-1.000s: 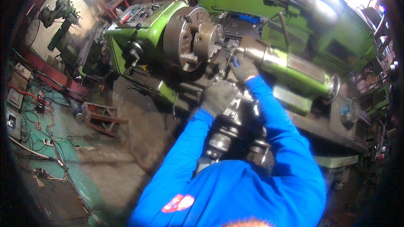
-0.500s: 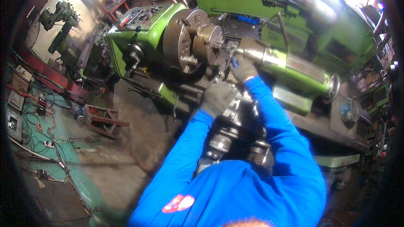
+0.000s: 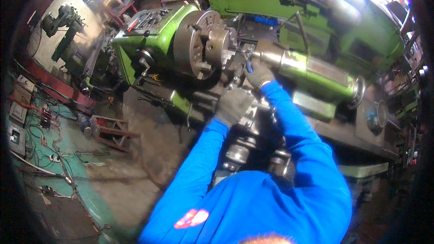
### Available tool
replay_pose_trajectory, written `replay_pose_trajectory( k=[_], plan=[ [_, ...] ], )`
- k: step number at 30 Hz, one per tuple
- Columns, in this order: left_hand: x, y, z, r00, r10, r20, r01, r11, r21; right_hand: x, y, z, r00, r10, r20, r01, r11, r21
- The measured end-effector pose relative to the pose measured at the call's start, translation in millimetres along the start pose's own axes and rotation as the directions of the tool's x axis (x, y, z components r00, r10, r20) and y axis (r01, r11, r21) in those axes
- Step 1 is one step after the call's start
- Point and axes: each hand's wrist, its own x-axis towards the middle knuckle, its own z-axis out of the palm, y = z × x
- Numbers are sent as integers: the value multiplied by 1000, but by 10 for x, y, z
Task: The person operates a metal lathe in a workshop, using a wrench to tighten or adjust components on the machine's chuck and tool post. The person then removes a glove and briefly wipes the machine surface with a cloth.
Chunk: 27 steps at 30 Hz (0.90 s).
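A green lathe point(image 3: 156, 36) stands before me, with a large round chuck point(image 3: 192, 40) at its left and a tailstock point(image 3: 312, 70) at its right. Between them, my gloved right hand point(image 3: 258, 76) is closed on a slim blue-handled tool point(image 3: 249, 66), whose far end reaches toward the metal parts by the tailstock's tip. My gloved left hand point(image 3: 233, 105) rests lower, curled over the carriage point(image 3: 251, 124); its fingertips and what they grip are hidden. A metal bar point(image 3: 263, 106) sticks out just right of that hand.
The tailstock handwheel point(image 3: 358, 92) is at the right. Small tools point(image 3: 147, 19) lie on top of the headstock. Behind stands another green machine point(image 3: 253, 7). On the floor at left are a rusty metal frame point(image 3: 115, 131) and tangled cables point(image 3: 56, 138).
The chuck's jaws sit differently, so it appears to have turned. My right hand and the blue-handled tool have shifted very slightly; my left hand stays at the carriage.
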Motion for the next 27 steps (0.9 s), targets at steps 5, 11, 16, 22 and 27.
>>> replay_pose_trajectory(
  k=[5, 11, 16, 22, 27],
  plan=[
    [-7, 2, -9, 996, 84, 0, -84, 995, 47, -6, 17, 7, 1000, 6, 4, -6, 1000, -20],
    [-53, -72, 50, 1000, 24, -18, -23, 1000, 12, 18, 47, 70, 1000, -2, 6, 2, 999, -50],
    [-7, -17, -1, 992, 126, 27, -128, 986, 111, 15, 62, 61, 999, 23, 34, -22, 998, -57],
    [-55, -63, 20, 999, 46, -7, -46, 998, 34, -65, -45, 24, 1000, 15, 15, -15, 999, -32],
    [-22, -16, -12, 995, 98, 19, -100, 992, 74, -61, -14, 24, 1000, 30, 8, -30, 999, -13]
  ],
)
